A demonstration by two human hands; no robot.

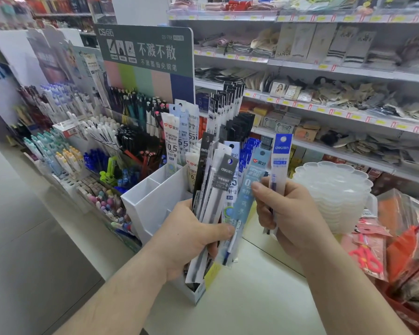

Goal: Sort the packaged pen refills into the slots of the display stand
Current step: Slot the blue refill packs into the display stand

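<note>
Here we are at the shop counter, and both hands are busy. The left hand (191, 235) is clamped round a thick fan of packaged refills (218, 189), fingers and thumb wrapped about the lower part of the bundle, packets splaying out at the top. The right hand (283, 213), just beside it, pinches a single packet, the blue-topped refill (279, 170), held upright and apart from the bunch.

Behind the bundle stands the white display stand (150, 204) on the pale counter (264, 286). Its near slots look empty; further back, slots already hold upright packets (179, 141). So the sorting seems partly done, with plenty in hand.

Now, the risks. That bundle is loose and slick, plastic on plastic; ease the left grip and the outer packets, especially the pale blue packet (249, 189) at the edge, could slide out onto the counter or floor. The single packet could land in the wrong slot, since several packs look alike. And the stand sits near the counter's edge: a careless push while slotting might nudge it. To the right, a stack of clear plastic trays (334, 194) crowds the working space.
</note>
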